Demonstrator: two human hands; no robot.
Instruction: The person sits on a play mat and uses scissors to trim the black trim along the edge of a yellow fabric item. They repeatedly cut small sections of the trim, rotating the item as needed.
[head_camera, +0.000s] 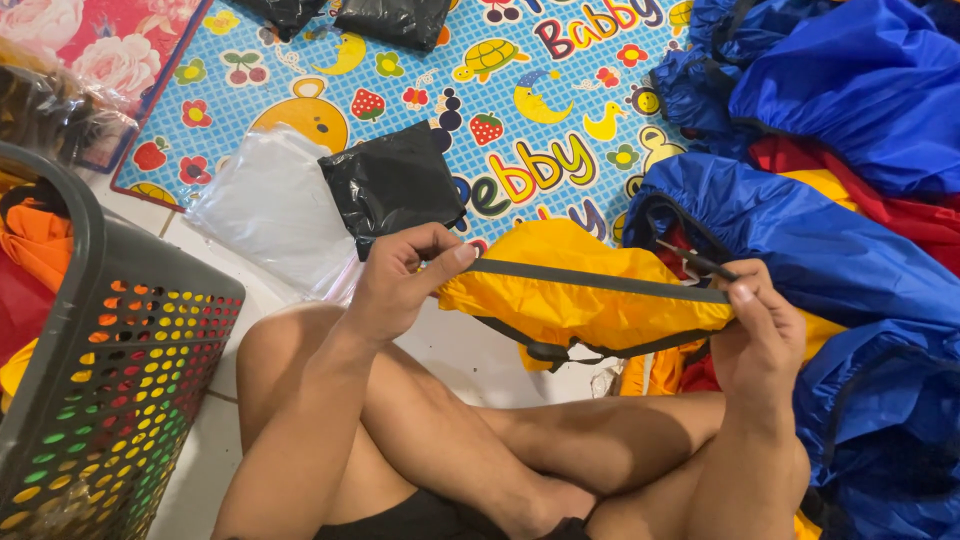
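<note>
Yellow nylon, shiny and crumpled, makes up the cover (585, 295) that hangs between the two hands, above the person's crossed legs and the pale tiled floor (455, 350). Along its upper edge runs a black strap (600, 282), pulled straight and taut from one hand to the other. The left hand (400, 280) has its grip closed on the strap's left end, thumb pressed over the band against the curled fingers. The right hand (760, 335) pinches the other end between thumb and forefinger, grip narrow and shut on the strap, with a short loose tail of it sticking up past the fingers. A second black band with a small toggle droops under the yellow fabric.

Just beside the right hand lies a heap of blue covers (840, 240) with red and yellow pieces among them. Behind the yellow cover, a black plastic bag (392, 185) and clear plastic sleeves (275, 210) rest on a colourful play mat (540, 100). A dark perforated basket (110, 370) holding orange fabric stands near the left knee.
</note>
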